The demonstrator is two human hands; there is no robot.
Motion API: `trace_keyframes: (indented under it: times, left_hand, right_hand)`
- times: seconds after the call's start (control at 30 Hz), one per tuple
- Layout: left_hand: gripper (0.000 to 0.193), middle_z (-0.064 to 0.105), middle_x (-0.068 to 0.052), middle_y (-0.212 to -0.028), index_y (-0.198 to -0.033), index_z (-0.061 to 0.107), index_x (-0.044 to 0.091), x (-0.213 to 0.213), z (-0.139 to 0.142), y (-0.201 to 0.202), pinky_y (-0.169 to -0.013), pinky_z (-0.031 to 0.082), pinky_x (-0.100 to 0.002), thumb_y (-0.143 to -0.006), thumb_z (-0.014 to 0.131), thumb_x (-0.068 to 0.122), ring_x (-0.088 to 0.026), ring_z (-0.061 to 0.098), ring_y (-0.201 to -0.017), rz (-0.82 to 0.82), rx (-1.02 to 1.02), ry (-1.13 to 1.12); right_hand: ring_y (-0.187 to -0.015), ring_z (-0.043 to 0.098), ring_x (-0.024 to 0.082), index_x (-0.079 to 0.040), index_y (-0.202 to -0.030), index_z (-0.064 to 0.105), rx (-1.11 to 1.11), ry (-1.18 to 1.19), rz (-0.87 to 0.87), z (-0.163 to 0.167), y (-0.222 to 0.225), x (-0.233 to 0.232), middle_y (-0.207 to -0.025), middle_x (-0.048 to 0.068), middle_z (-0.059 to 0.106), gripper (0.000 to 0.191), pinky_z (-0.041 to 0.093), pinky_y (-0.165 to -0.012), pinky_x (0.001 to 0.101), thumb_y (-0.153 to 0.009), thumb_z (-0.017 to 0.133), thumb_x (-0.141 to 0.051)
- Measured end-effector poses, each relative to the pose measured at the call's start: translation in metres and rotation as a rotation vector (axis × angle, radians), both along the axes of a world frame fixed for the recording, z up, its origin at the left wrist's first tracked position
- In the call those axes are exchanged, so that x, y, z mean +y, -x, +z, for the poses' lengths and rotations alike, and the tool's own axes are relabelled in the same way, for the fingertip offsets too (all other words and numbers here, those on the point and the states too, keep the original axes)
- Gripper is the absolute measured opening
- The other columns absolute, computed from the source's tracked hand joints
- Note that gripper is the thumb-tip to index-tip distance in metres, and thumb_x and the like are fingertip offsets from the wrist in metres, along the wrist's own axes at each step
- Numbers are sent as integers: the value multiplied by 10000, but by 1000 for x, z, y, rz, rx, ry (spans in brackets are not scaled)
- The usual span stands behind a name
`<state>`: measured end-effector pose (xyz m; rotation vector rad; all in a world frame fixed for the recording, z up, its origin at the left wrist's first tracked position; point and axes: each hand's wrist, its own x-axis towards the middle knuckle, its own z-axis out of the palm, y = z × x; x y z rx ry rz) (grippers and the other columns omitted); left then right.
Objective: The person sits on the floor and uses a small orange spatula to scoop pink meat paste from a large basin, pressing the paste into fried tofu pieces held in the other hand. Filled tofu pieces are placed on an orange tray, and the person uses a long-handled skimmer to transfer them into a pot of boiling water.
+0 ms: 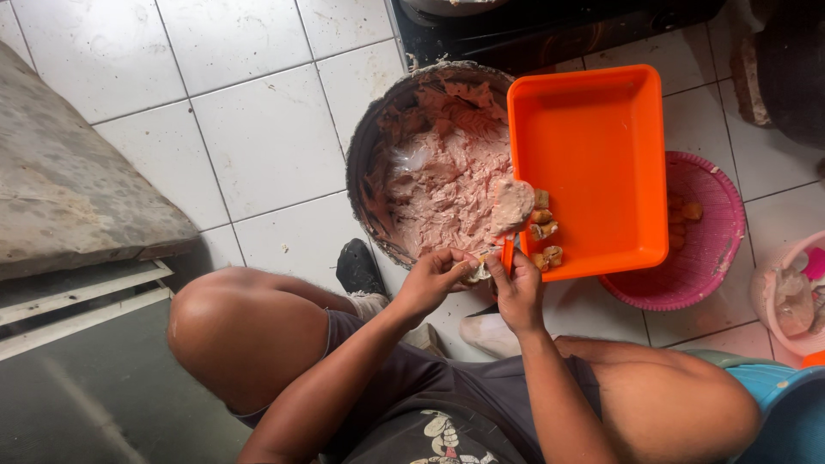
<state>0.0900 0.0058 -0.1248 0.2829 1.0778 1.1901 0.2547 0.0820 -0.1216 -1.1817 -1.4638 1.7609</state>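
— What have you got in your hands?

— Your left hand (432, 279) pinches a small tofu puff (475, 271) just below the rim of the big paste bowl (371, 137). Your right hand (518, 296) is closed around an orange spatula (509, 249), its blade loaded with pink paste (513, 204).

— And around that bowl?

— The orange tray (601, 146) overlaps its right rim, with filled puffs (544, 230) at the tray's near corner. A pink basket (718, 232) sits right of the tray, partly hidden beneath it. A stove (550, 30) stands behind the bowl.
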Motion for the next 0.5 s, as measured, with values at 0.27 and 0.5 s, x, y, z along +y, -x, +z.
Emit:
trace_keyframes:
  times: [0.27, 0.5]
  left_hand:
    - [161, 654, 1, -985, -1069, 613, 45, 2, -7, 10, -790, 538, -249, -1019, 634, 197, -86, 659, -862, 288, -7, 11]
    - [170, 654, -117, -1081, -1204, 565, 7, 3, -6, 10, -906, 544, -306, -1103, 603, 139, -128, 620, -962, 326, -39, -135]
  right_hand:
    - [-574, 400, 51, -18, -953, 666, 43, 195, -50, 1, -2, -6, -675, -32, 498, 398, 309, -498, 220, -1093, 488, -346]
    - [-630, 416, 56, -9, -1047, 709, -129, -33, 27, 8, 7, -24, -730, -24, 493, 410, 330, -552, 225, -1113, 419, -292]
